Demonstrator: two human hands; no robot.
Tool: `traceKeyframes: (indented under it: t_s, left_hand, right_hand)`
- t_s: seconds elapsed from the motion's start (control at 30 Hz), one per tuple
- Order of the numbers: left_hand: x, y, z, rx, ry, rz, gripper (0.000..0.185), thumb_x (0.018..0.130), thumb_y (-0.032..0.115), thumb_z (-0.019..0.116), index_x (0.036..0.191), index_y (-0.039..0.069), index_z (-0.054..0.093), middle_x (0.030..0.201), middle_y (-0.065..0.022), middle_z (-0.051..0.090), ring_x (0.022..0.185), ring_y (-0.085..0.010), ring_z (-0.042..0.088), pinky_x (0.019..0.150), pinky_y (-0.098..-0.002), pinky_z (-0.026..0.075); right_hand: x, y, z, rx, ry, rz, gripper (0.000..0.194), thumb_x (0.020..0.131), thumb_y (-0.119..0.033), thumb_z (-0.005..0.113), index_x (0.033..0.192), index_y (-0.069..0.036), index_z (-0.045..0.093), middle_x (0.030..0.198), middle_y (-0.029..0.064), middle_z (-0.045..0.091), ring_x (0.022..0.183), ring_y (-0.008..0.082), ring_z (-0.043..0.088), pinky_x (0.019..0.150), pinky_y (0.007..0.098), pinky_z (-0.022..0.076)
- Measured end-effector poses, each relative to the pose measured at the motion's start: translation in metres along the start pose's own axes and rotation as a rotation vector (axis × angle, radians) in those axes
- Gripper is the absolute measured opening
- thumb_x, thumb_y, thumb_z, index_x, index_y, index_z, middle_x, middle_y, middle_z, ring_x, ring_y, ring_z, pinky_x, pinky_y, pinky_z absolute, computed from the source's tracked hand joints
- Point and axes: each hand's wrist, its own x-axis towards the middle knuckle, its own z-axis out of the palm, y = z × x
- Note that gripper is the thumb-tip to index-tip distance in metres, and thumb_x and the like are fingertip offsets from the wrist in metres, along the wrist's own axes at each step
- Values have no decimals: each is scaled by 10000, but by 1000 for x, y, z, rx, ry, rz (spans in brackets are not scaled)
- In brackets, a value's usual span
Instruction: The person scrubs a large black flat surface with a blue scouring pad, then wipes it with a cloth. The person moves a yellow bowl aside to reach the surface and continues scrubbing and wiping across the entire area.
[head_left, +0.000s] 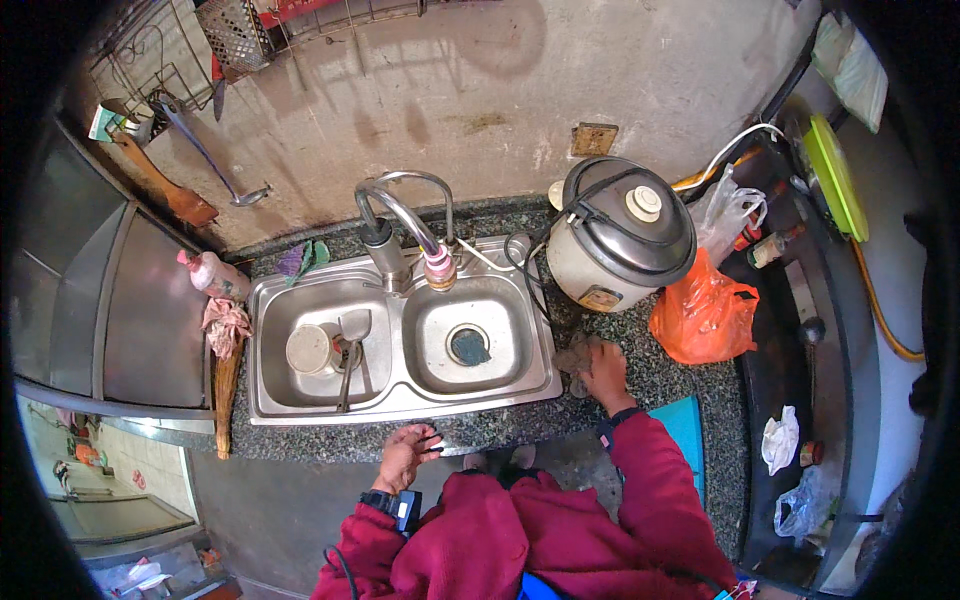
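My right hand (606, 371) presses a brown-grey cloth (573, 358) onto the speckled granite counter (480, 427), just right of the sink. My left hand (403, 456) hovers at the counter's front edge with its fingers loosely curled. Something small and dark shows at its fingertips, too small to make out. Before me is a double-bowl stainless steel sink (396, 401). In its left bowl are a pale round container (308, 349) and a metal wok spatula (355, 327). A dark scrap (471, 348) lies over the right bowl's drain. The faucet (405, 217) points into the right bowl.
A rice cooker (621, 232) with a looped cord stands behind my right hand. Beside it sits an orange plastic bag (705, 311). A blue board (681, 435) lies near my right forearm. At the left are a pink-capped bottle (214, 276), a pink rag (226, 327) and a straw brush (226, 397).
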Motion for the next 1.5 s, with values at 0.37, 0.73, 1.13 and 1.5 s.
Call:
traceKeyframes:
  t_s: [0.37, 0.73, 1.13, 1.5]
  left_hand:
    - [-1, 15, 40, 1, -199, 125, 129, 1015, 116, 546, 1067, 50, 643, 1141, -71, 656, 1045, -234, 665, 814, -439, 599]
    - [24, -19, 184, 468, -732, -158, 377, 1022, 190, 563, 1380, 75, 534, 1376, -103, 556, 1193, -258, 598, 859, -386, 576]
    - [-75, -127, 287, 563, -976, -36, 506, 1006, 265, 603, 1447, 60, 464, 1519, -150, 417, 1306, -263, 500, 924, -412, 547]
    - [-120, -245, 381, 664, -1108, -152, 222, 997, 240, 626, 911, 40, 670, 1085, -164, 703, 1045, -264, 660, 842, -471, 572]
  right_hand:
    - [-54, 11, -40, 1758, 136, 390, 340, 945, -202, 582, 1232, -20, 596, 1096, 100, 695, 968, 270, 684, 853, 425, 552]
    - [-182, -14, -75, 1080, 482, 334, 314, 981, -155, 527, 1260, -26, 591, 1160, 77, 664, 1041, 220, 632, 945, 373, 497]
    - [-297, 51, -101, 1399, 532, 497, 350, 1013, -225, 554, 1280, -2, 588, 1147, 56, 666, 1032, 137, 587, 940, 323, 476]
    - [-556, 191, -301, 595, 1234, 462, 342, 945, -153, 594, 1247, 5, 570, 1159, 120, 647, 1082, 201, 603, 960, 348, 474]
